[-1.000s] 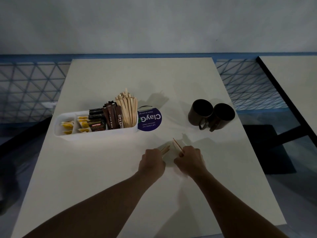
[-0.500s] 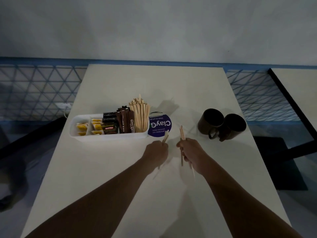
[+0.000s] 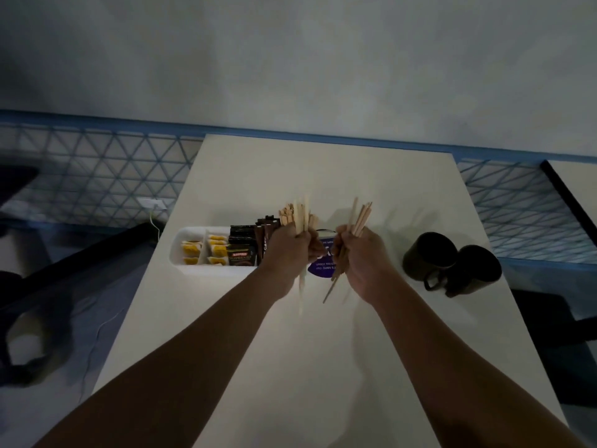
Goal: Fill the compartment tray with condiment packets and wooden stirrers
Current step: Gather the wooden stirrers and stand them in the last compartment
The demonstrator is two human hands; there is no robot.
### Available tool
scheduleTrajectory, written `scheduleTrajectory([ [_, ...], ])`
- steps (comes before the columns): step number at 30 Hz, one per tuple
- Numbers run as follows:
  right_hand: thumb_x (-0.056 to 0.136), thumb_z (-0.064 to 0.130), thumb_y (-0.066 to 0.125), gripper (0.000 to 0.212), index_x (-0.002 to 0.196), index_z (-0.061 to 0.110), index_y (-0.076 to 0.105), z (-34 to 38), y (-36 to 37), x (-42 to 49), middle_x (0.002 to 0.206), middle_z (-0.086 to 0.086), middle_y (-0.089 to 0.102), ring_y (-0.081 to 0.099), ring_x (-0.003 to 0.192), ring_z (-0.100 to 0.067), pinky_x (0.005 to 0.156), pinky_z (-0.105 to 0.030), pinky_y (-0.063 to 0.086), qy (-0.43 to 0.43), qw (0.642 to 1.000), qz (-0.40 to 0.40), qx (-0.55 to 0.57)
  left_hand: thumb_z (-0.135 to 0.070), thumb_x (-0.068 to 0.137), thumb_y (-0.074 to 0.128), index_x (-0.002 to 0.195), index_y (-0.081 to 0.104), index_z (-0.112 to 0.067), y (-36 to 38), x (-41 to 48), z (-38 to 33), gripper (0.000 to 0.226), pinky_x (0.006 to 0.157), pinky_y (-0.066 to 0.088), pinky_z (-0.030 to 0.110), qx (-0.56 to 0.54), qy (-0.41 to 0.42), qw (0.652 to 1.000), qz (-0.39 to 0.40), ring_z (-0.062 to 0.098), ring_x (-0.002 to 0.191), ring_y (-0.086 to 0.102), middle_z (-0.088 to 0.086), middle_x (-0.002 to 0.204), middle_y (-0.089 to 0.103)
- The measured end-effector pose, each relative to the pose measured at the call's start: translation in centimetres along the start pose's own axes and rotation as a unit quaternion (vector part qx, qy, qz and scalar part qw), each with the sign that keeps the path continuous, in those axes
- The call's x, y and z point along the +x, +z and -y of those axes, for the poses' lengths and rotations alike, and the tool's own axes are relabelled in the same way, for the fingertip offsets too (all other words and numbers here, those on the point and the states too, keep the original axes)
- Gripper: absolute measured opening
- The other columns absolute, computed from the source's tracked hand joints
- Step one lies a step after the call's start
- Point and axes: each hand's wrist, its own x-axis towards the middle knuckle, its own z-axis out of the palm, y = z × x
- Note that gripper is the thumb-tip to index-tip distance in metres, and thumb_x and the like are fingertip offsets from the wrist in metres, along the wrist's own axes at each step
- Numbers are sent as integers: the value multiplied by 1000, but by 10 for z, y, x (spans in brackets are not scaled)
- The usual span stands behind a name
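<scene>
A white compartment tray [image 3: 210,270] lies on the white table [image 3: 323,350], holding yellow packets [image 3: 217,250], dark coffee packets [image 3: 242,253] and a standing bunch of wooden stirrers [image 3: 286,215] at its right end. My left hand [image 3: 286,250] is raised in front of that right end, shut on a few wooden stirrers [image 3: 301,218] held upright. My right hand [image 3: 358,258] is just to the right, shut on another small bunch of stirrers [image 3: 360,218] tilted to the right. Both hands hide the tray's right end.
A round purple sticker [image 3: 323,265] lies on the table between my hands, partly hidden. Two dark mugs [image 3: 450,263] stand at the right. A second table's edge [image 3: 568,195] shows at the far right. A blue lattice railing [image 3: 97,176] runs behind.
Both hands rose from the table with stirrers and moved forward toward the tray's right end. The camera view also shifted closer.
</scene>
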Motion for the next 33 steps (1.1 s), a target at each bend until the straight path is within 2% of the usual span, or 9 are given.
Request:
scheduleTrajectory([
  [5,101,-1,40,24,92,7,61,14,33,10,72,-6,58,56,64,-17,69,-33,50,-100,995,-18,-13,1,98,40,99,63,-2,-16,9,-18,23,82,54,32,6,89,995,-44,19,82,70,16,90,71],
  [9,101,0,43,20,96,6,61,19,52,15,76,-7,60,59,71,-20,73,-33,55,-183,981,-18,-61,-5,97,44,91,65,-12,-25,15,-24,23,92,54,42,21,138,987,-86,21,90,71,9,88,74],
  [13,102,3,42,20,98,8,61,11,60,23,76,-5,63,62,72,-17,71,-26,55,-247,959,-19,-136,-9,97,44,90,64,-16,-29,21,-21,22,93,52,51,20,152,984,-89,22,92,71,6,90,74],
  [16,101,1,43,22,93,12,62,2,62,28,77,-5,65,64,71,-13,68,-22,55,-254,955,-12,-153,-12,96,47,90,66,-18,-30,28,-11,20,91,53,52,47,158,981,-100,23,92,69,5,91,73],
  [20,100,-1,43,24,91,11,62,-15,60,34,76,1,67,65,68,-5,66,-19,53,-223,962,-2,-156,-12,95,50,100,66,-12,-30,36,4,17,86,55,46,87,138,980,-115,24,91,67,6,93,70],
  [24,100,3,45,24,93,18,63,-32,56,38,90,-5,71,70,85,-18,75,-29,56,-188,966,3,-176,-10,94,51,101,65,-10,-30,41,19,16,66,48,26,141,112,975,-134,22,88,64,6,93,67],
  [27,97,0,46,25,89,18,61,-41,54,39,93,-6,72,70,90,-22,82,-40,59,-166,969,20,-180,-8,92,53,100,66,-11,-29,41,24,16,64,44,19,178,112,968,-135,18,87,63,2,93,68],
  [30,91,10,50,16,99,14,63,-43,53,40,96,-6,73,70,92,-24,84,-49,59,-146,965,41,-215,-8,92,54,102,68,-11,-28,40,25,17,66,44,13,211,122,962,-124,14,87,62,-1,93,68],
  [33,94,11,53,26,119,17,60,-44,54,40,104,-6,72,70,97,-25,85,-51,59,-142,950,78,-267,-8,93,54,106,67,-12,-29,40,21,19,58,38,2,259,152,946,-125,11,86,62,-1,95,68],
])
